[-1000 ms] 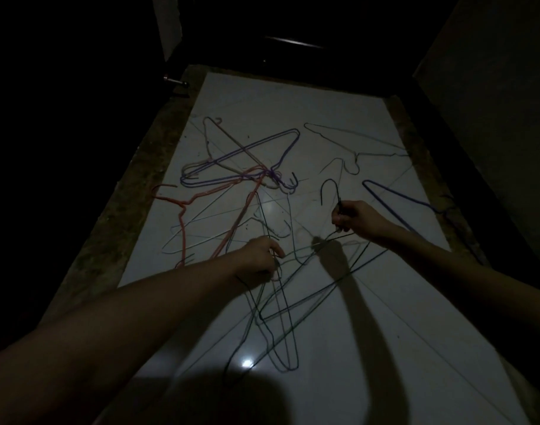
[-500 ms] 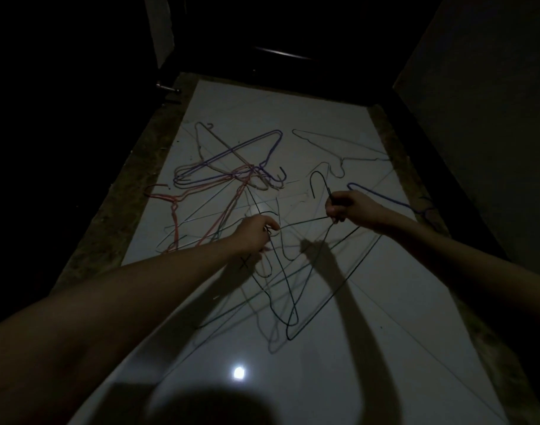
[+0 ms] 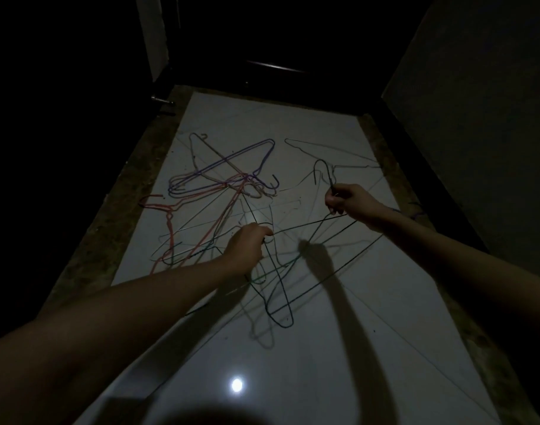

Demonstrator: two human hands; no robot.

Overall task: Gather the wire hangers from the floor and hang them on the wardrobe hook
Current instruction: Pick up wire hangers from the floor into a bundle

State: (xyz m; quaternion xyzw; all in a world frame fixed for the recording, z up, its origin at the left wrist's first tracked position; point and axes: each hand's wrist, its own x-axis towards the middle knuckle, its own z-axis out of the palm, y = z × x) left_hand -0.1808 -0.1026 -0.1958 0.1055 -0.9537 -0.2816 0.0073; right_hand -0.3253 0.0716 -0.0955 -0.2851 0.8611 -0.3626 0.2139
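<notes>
**Two hands lift dark wire hangers off a dim white floor**

Compared with half a second ago, the right hand (image 3: 350, 202) sits a little higher and farther over the floor, and the dark hanger (image 3: 324, 228) it holds has risen with it, its hook (image 3: 321, 170) now standing clear above the knuckles. The fingers of that hand are curled tight around the hanger's neck just below the hook. The left hand (image 3: 247, 248) has barely shifted; its fingers pinch the wire of a green hanger (image 3: 278, 289), whose looped end hangs toward the near side and whose shadow falls on the floor (image 3: 370, 348) beneath. In this weak light it is hard to tell exactly how many wires each hand holds, as the dark and green wires cross between the two hands.

The remaining hangers lie where they lay before, on the far left part of the floor: a purple hanger (image 3: 232, 162) crossing a pale hanger (image 3: 198, 148), and a red hanger (image 3: 170, 228) to their near left. A thin grey hanger (image 3: 324, 148) lies far right, beyond the right hand. A bright light spot (image 3: 236, 384) reflects on the near floor.

No brand, label or writing is readable anywhere.
</notes>
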